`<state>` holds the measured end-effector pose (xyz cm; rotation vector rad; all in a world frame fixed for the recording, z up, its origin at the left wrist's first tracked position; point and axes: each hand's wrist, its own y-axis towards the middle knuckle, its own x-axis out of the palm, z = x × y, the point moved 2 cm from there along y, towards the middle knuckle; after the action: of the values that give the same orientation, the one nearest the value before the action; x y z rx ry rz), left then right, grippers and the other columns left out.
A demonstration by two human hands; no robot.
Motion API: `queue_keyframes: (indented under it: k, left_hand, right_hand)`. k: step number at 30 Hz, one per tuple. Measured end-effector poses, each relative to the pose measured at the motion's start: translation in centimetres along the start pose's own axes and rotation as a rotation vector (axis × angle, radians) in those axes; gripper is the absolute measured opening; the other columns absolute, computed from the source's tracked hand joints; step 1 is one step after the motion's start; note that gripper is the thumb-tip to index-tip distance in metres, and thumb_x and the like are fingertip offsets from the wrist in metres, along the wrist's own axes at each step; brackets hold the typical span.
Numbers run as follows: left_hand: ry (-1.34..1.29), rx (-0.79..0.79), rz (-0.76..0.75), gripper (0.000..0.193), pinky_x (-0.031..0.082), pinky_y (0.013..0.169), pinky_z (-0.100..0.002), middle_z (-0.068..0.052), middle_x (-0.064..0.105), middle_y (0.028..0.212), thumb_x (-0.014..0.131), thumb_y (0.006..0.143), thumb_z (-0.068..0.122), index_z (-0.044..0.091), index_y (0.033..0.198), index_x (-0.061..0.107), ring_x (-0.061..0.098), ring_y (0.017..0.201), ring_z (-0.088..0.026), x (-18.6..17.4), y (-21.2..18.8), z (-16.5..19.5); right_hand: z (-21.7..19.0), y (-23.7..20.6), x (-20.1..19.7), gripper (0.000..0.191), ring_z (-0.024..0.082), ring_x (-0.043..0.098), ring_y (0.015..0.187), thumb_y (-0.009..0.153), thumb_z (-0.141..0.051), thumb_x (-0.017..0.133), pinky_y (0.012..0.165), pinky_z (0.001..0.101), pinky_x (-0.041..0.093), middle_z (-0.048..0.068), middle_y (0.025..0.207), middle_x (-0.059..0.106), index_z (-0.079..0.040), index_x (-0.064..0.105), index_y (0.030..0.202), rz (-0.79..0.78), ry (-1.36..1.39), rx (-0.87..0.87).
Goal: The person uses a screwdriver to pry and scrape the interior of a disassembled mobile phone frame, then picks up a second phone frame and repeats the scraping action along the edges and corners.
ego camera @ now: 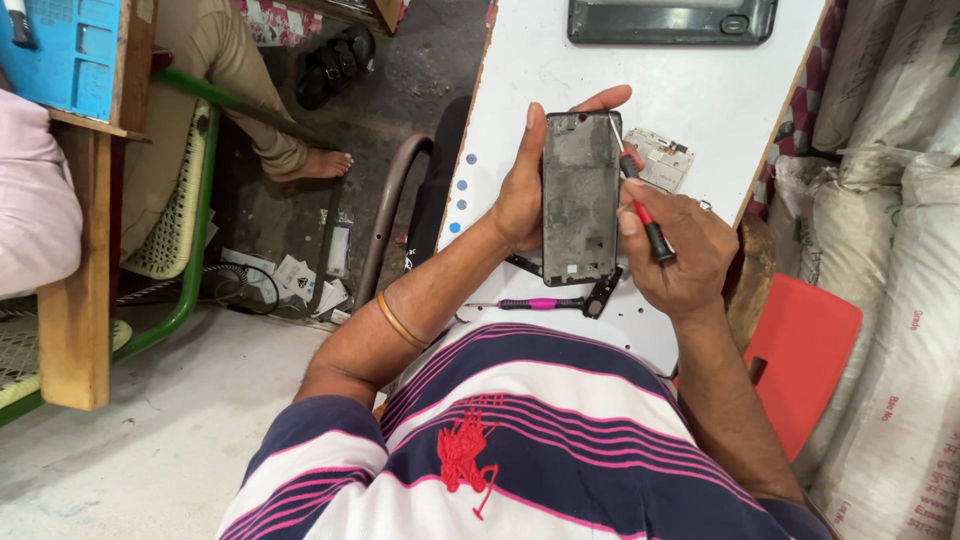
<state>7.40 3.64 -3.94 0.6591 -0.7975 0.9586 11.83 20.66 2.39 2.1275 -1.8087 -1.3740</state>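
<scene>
My left hand (525,190) grips an opened phone frame (581,195), dark and gutted, held upright over the white table (560,70). Its thumb lies on the left edge and a fingertip curls over the top. My right hand (680,250) holds a small red-and-black screwdriver (640,212), with the metal tip touching the frame's upper right corner.
A pink-handled screwdriver (540,303) and a small black part (600,295) lie on the table below the phone. A white circuit piece (660,157) sits to the right, a dark phone panel (670,20) at the top. Sacks (900,250) and a red stool (805,350) stand right; another person's foot (320,163) is left.
</scene>
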Motion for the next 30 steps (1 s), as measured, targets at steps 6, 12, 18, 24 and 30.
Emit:
queue_keyframes:
  k: [6, 12, 18, 24, 30]
  left_hand:
    - [-0.043, -0.029, -0.017, 0.085, 0.065, 0.091, -0.039, -0.015, 0.066, 0.118, 0.018, 0.104, 0.073, 0.013, 0.164, 0.031, 0.072, 0.103, -0.021, 0.1, -0.3, -0.4]
    - [-0.061, 0.012, -0.098, 0.079, 0.066, 0.087, -0.037, -0.014, 0.068, 0.115, 0.018, 0.108, 0.07, 0.013, 0.161, 0.033, 0.072, 0.098, -0.02, 0.3, -0.6, -0.6]
    - [0.052, -0.016, -0.043, 0.084, 0.066, 0.092, -0.037, -0.014, 0.068, 0.115, 0.017, 0.105, 0.071, 0.012, 0.163, 0.032, 0.072, 0.105, -0.02, 0.4, -0.5, -0.8]
    - [0.024, -0.017, -0.047, 0.084, 0.067, 0.092, -0.039, -0.014, 0.067, 0.116, 0.02, 0.104, 0.073, 0.014, 0.163, 0.031, 0.072, 0.106, -0.021, 0.3, -0.5, -1.1]
    - [0.037, -0.017, -0.045, 0.086, 0.067, 0.093, -0.04, -0.014, 0.068, 0.117, 0.022, 0.103, 0.074, 0.014, 0.164, 0.029, 0.072, 0.104, -0.021, 0.2, -0.2, -1.5]
  right_hand:
    - [-1.0, 0.6, -0.4, 0.021, 0.016, 0.072, 0.078, 0.104, -0.008, 0.073, 0.067, 0.0285, 0.055, 0.009, 0.092, 0.075, 0.0, 0.069, 0.123, 0.021, -0.058, -0.05]
    - [-1.1, 0.4, -0.3, 0.019, 0.016, 0.074, 0.081, 0.107, -0.01, 0.069, 0.063, 0.0239, 0.055, 0.007, 0.094, 0.076, -0.003, 0.067, 0.125, 0.032, 0.028, -0.088]
    - [-0.7, 0.3, 0.0, 0.018, 0.014, 0.073, 0.077, 0.106, -0.01, 0.069, 0.062, 0.0253, 0.052, 0.007, 0.094, 0.078, -0.002, 0.067, 0.122, 0.047, -0.031, -0.089]
    - [-0.2, -0.3, -0.5, 0.019, 0.016, 0.074, 0.081, 0.106, -0.01, 0.068, 0.063, 0.025, 0.055, 0.009, 0.094, 0.077, -0.002, 0.067, 0.123, 0.052, 0.013, -0.096]
    - [0.2, -0.6, -0.6, 0.019, 0.017, 0.076, 0.084, 0.108, -0.01, 0.068, 0.067, 0.0246, 0.059, 0.009, 0.098, 0.077, -0.003, 0.066, 0.125, 0.063, 0.042, -0.096]
